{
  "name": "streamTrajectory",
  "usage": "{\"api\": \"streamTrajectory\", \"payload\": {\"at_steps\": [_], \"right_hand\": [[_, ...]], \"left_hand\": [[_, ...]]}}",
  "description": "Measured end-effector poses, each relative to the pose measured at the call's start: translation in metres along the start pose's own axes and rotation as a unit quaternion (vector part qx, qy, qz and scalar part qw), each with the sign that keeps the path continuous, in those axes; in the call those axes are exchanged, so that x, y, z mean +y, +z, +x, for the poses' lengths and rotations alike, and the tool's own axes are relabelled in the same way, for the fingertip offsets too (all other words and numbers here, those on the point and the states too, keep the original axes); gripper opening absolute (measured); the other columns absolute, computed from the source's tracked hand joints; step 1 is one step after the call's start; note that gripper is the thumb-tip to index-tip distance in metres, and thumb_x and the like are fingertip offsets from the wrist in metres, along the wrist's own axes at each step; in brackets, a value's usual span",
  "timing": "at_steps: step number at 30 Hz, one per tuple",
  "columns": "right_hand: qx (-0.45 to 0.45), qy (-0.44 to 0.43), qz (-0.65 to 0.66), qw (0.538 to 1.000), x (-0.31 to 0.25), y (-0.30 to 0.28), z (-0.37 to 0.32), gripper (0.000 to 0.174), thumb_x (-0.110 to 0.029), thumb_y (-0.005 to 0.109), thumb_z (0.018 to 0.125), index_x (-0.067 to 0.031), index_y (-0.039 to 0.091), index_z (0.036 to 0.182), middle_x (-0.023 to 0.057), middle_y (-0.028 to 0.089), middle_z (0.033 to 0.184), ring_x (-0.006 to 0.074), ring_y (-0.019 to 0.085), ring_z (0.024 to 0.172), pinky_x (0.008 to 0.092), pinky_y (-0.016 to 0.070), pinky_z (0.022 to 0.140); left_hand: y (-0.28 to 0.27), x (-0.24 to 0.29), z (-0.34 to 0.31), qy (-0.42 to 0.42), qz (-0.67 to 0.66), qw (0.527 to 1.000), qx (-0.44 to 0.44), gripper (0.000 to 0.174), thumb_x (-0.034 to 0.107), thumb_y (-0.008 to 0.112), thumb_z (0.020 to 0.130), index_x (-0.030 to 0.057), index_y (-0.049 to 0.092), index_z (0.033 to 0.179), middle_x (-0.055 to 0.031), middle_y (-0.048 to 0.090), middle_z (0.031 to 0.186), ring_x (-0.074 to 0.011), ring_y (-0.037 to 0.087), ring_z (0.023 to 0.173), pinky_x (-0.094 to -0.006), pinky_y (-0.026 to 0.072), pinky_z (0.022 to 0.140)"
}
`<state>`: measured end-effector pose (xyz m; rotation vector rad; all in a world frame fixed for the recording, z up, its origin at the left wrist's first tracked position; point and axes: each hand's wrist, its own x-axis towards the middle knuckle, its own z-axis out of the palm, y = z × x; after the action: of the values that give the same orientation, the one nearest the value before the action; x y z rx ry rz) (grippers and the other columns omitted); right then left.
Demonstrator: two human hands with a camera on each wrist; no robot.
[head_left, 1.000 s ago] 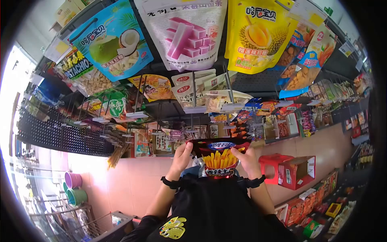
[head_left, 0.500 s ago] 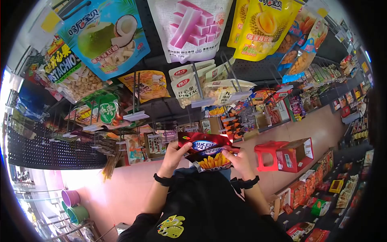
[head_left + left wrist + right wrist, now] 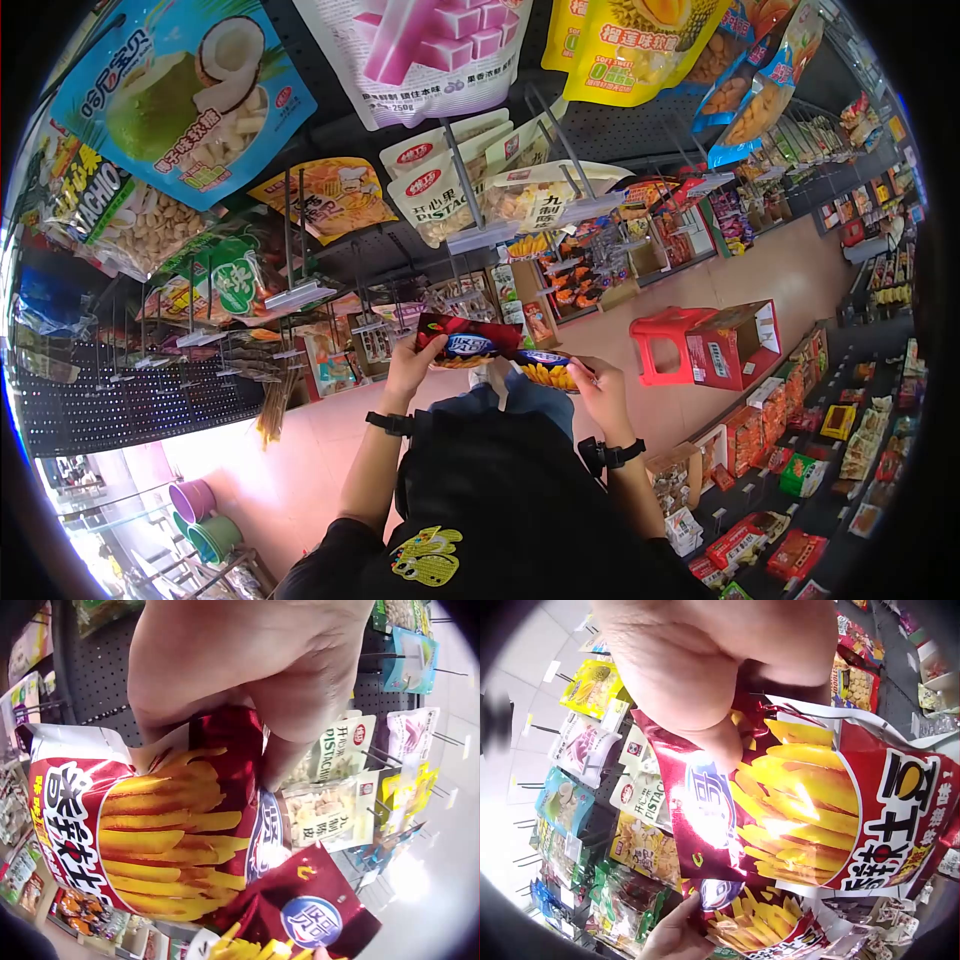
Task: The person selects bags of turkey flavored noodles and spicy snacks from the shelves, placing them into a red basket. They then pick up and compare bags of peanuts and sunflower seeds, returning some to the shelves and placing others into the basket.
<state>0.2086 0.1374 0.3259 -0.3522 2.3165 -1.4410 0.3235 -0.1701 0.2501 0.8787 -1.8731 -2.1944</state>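
Observation:
My left hand [image 3: 406,368] pinches a dark red snack bag [image 3: 465,342] by its upper edge, thumb across the front. In the left wrist view this bag [image 3: 172,832] shows printed yellow potato fries and a blue-and-white oval logo. A second, matching fries bag [image 3: 545,370] is pinched by my right hand [image 3: 602,392]. In the right wrist view the right-hand bag [image 3: 802,802] fills the middle, with my thumb on its dark red top near the logo. Side by side in front of my body, the two bags overlap at their inner edges in the head view.
Hanging pouches face me above: a blue coconut one [image 3: 190,100], a white-and-purple one [image 3: 430,60] and a yellow durian one [image 3: 640,50]. Metal hooks jut from the pegboard rack [image 3: 110,385]. A red stool [image 3: 660,350] and a red carton [image 3: 735,350] stand on the floor to the right.
One second ago the bags were stacked, with one fries picture facing me. They have since been drawn apart sideways, left bag leftward, showing both. The head view has shifted, too.

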Motion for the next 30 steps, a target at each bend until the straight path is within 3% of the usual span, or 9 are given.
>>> {"api": "streamTrajectory", "payload": {"at_steps": [6,7,8,12,22,30], "right_hand": [[0.029,0.004,-0.014,0.999,0.004,-0.005,-0.003,0.023,-0.011,0.066,0.091,0.0066,0.068,0.105,0.0131,0.072,0.093,0.0154,0.068,0.086,0.0284,0.0523,0.079],[0.035,0.005,-0.004,0.999,0.004,-0.004,-0.003,0.021,-0.012,0.066,0.091,0.0044,0.070,0.104,0.0146,0.072,0.092,0.0190,0.069,0.085,0.0300,0.0524,0.077],[0.042,0.007,0.006,0.999,0.004,-0.004,-0.004,0.019,-0.012,0.065,0.090,0.0023,0.071,0.102,0.0162,0.072,0.091,0.0226,0.070,0.083,0.0317,0.0526,0.076],[0.036,0.007,0.021,0.999,0.017,-0.004,-0.007,0.018,-0.011,0.065,0.090,0.0023,0.071,0.102,0.0156,0.072,0.091,0.0225,0.070,0.083,0.0313,0.0525,0.076],[0.033,-0.008,0.013,0.999,0.014,-0.007,-0.014,0.015,-0.008,0.065,0.090,-0.0003,0.071,0.101,0.0145,0.071,0.091,0.0239,0.069,0.081,0.0314,0.0522,0.074],[0.020,-0.017,-0.010,1.000,0.012,-0.007,-0.019,0.016,-0.008,0.066,0.089,-0.0008,0.071,0.102,0.0147,0.070,0.091,0.0253,0.069,0.082,0.0316,0.0523,0.073]], "left_hand": [[-0.010,-0.033,0.034,-0.012,0.026,0.999,0.036,0.021,0.021,0.072,0.092,0.0011,0.070,0.087,0.0000,0.066,0.076,-0.0070,0.055,0.068,-0.0238,0.0421,0.062],[-0.010,-0.033,0.037,-0.020,0.042,0.998,0.042,0.021,0.021,0.071,0.092,0.0009,0.070,0.087,0.0003,0.066,0.076,-0.0068,0.055,0.069,-0.0238,0.0420,0.063],[-0.011,-0.035,0.042,-0.017,0.041,0.998,0.034,0.022,0.022,0.071,0.093,0.0006,0.070,0.089,0.0004,0.066,0.077,-0.0067,0.055,0.070,-0.0239,0.0420,0.064],[-0.016,-0.039,0.053,-0.027,0.051,0.998,0.008,0.025,0.023,0.071,0.093,-0.0002,0.071,0.100,-0.0001,0.068,0.084,-0.0067,0.057,0.077,-0.0248,0.0449,0.071],[-0.021,-0.042,0.069,-0.028,0.035,0.998,0.040,0.024,0.023,0.071,0.092,0.0016,0.071,0.102,0.0003,0.069,0.088,-0.0078,0.060,0.080,-0.0258,0.0468,0.074],[-0.020,-0.032,0.073,-0.019,0.014,1.000,0.007,0.026,0.027,0.071,0.093,0.0043,0.070,0.106,0.0013,0.069,0.092,-0.0078,0.059,0.084,-0.0246,0.0445,0.079]]}}
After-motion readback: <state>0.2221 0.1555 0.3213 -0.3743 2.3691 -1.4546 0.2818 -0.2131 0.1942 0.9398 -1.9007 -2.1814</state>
